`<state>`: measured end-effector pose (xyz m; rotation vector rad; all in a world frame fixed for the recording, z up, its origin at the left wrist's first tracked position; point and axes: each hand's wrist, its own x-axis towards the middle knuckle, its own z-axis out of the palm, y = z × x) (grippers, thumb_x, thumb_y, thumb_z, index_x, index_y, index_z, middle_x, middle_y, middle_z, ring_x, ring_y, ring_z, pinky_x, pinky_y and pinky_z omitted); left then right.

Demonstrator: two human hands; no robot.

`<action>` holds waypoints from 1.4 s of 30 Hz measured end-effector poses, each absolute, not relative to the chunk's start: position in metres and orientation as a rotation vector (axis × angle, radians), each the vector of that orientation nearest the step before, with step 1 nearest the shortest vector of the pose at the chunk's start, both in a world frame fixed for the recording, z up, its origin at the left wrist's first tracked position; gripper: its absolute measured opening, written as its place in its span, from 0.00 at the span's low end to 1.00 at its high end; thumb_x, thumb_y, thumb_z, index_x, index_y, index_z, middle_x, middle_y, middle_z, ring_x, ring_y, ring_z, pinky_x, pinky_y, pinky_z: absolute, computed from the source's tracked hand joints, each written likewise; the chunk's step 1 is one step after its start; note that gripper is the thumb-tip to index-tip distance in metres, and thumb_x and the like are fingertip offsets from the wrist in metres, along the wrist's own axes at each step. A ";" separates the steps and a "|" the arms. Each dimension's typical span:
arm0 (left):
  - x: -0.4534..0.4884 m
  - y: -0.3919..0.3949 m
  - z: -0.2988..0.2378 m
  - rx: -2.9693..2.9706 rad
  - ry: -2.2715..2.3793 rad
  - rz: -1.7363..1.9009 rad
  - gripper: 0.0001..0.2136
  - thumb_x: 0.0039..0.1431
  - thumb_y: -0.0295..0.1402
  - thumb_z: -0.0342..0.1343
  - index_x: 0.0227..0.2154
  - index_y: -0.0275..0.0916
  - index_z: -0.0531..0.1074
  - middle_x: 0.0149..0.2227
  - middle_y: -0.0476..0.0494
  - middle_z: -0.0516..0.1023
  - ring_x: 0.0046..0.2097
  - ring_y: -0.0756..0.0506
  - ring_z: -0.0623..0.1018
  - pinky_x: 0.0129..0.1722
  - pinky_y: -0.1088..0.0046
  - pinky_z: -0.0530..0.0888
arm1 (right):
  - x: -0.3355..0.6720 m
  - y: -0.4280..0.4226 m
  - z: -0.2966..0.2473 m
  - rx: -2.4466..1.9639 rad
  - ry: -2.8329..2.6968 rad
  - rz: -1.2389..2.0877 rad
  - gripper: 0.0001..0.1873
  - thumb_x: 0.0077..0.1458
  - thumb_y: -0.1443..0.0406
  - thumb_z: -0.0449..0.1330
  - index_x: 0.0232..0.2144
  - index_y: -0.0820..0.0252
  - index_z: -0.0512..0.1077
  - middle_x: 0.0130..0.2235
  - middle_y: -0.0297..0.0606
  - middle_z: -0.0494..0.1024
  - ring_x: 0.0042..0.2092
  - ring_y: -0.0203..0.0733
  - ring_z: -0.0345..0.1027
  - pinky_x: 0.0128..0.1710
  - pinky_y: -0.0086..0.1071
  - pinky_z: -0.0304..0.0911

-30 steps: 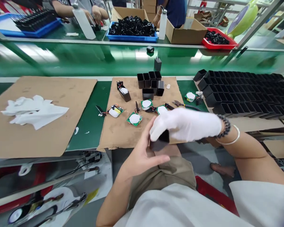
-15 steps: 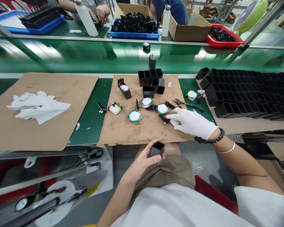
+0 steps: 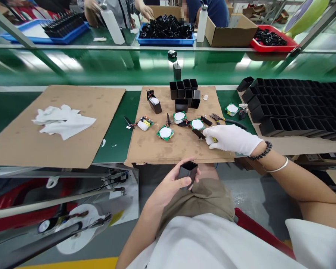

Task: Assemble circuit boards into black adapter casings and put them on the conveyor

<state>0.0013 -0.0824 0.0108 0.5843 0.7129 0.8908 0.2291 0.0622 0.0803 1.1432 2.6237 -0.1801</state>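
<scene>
My bare left hand (image 3: pixel 169 184) is wrapped round a black plastic charger housing (image 3: pixel 188 171), its open end up, just below the bench edge. My right hand (image 3: pixel 232 139), in a white glove, pinches a circuit board (image 3: pixel 214 139) low over the cardboard; the glove hides most of it. A black end piece (image 3: pixel 198 133) shows by the fingertips. Close by lie circuit boards with white pads, one board (image 3: pixel 197 124) just behind the fingers, another board (image 3: pixel 165 133) further left. Pliers (image 3: pixel 226 120) rest behind the glove.
Black housings stand grouped (image 3: pixel 182 104) at the back of the cardboard (image 3: pixel 145 149). A partly filled housing (image 3: pixel 154 104) leans left of them. Rows of housings (image 3: pixel 291 108) fill the right side. White gloves (image 3: pixel 63 121) lie left. Across the bench, people work beside a blue tray (image 3: pixel 166 42).
The view has shifted, so the bench appears further right and slightly higher. My right fingers have closed on the circuit board; the left hand still holds the housing.
</scene>
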 end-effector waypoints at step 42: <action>0.023 -0.041 0.049 1.570 0.635 1.452 0.33 0.48 0.37 0.78 0.56 0.48 0.69 0.57 0.42 0.77 0.61 0.39 0.78 0.60 0.63 0.76 | 0.194 -0.027 0.081 1.210 3.807 -2.136 0.25 0.40 0.66 0.80 0.43 0.51 0.82 0.41 0.38 0.85 0.45 0.49 0.83 0.49 0.45 0.80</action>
